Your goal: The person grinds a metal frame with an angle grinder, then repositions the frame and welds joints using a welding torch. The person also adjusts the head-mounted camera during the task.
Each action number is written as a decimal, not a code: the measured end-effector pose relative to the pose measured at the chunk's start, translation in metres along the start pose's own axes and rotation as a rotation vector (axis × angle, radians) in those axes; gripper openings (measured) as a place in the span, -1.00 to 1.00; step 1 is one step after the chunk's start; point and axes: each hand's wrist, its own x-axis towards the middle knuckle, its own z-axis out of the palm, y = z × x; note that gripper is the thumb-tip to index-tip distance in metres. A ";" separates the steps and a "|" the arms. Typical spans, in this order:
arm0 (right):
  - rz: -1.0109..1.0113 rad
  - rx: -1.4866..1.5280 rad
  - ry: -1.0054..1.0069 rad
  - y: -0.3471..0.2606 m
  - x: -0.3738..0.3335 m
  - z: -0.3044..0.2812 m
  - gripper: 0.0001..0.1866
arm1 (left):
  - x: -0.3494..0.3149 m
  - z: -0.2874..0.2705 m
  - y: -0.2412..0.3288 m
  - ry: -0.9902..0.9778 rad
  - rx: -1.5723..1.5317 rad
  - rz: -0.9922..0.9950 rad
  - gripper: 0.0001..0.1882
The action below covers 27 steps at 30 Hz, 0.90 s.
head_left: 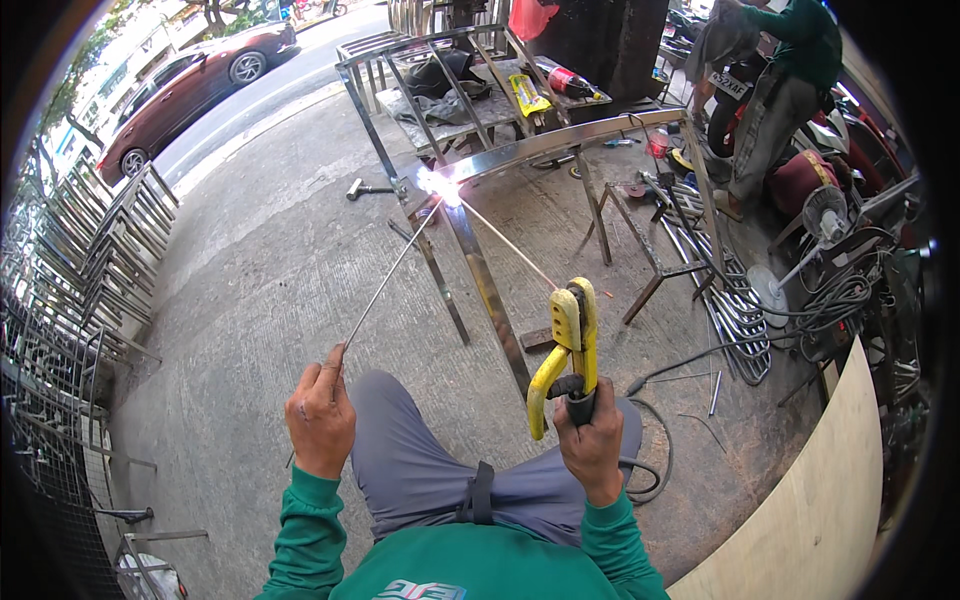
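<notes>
My right hand is wrapped round the handle of a yellow welding electrode holder. From its jaws a thin welding electrode slants up and left to a bright white-violet arc at a corner of a metal frame. Pinched in my left hand is a thin metal rod, whose far end reaches the same glowing spot. The glare hides the joint itself. One leg of the frame runs from the arc down toward my knees.
A hammer lies on the concrete left of the frame. Stacked metal frames line the left side. At right are a fan, cables, metal tubes and a plywood sheet. Another person stands far right; a car is on the road.
</notes>
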 end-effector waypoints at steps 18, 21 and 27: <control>-0.046 -0.001 0.012 0.006 -0.003 -0.005 -0.73 | 0.000 0.001 -0.005 0.040 0.011 0.119 -0.58; -0.001 0.019 0.018 0.003 -0.006 -0.002 -0.73 | -0.005 -0.001 -0.007 0.023 0.019 0.104 -0.58; 0.014 -0.008 -0.001 0.000 -0.002 -0.001 -0.72 | -0.005 -0.002 -0.007 0.011 0.028 0.087 -0.59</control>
